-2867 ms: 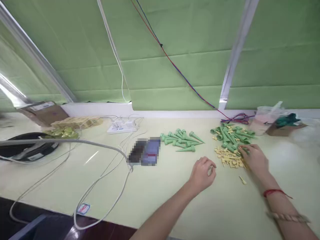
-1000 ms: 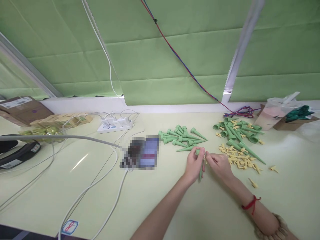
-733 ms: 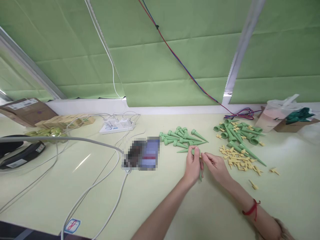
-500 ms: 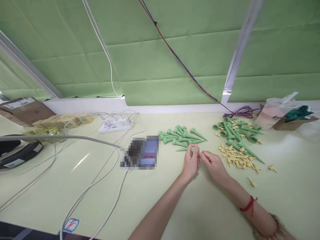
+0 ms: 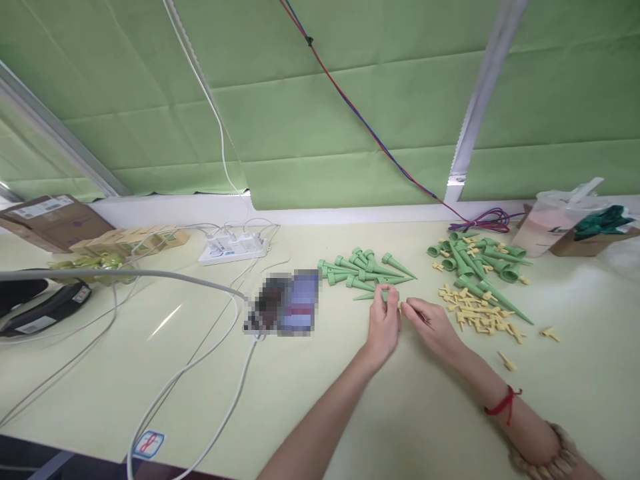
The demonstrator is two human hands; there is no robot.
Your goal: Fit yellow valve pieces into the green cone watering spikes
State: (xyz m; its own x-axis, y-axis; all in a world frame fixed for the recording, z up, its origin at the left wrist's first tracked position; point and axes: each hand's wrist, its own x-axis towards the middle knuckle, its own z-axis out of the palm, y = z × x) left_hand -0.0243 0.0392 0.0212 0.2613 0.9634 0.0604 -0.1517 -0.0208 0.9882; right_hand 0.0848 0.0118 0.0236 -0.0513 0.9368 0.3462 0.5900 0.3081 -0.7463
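Note:
My left hand (image 5: 384, 323) is closed around a green watering spike that its fingers almost wholly hide. Right beside it, my right hand (image 5: 431, 325) is pinched at a small yellow valve, of which only a speck shows between the two hands. Behind my left hand lies a pile of green capped watering spikes (image 5: 357, 267), one with its tip pointing left. To the right is a heap of green open-ended spikes (image 5: 463, 263) with yellow pieces among them. Loose yellow valves (image 5: 480, 313) lie in front of that heap, two of them apart from the others.
A blurred-out device (image 5: 283, 303) with cables lies left of my hands. Behind it sits a white power strip (image 5: 233, 250). A plastic cup (image 5: 545, 223) and a small cardboard box (image 5: 585, 245) stand at the back right. Coiled red and blue wires (image 5: 487, 220) rest near the wall.
My right hand has drawn slightly away to the right, widening the gap between the hands. The green tip below my left hand is out of sight now. The view has shifted a little.

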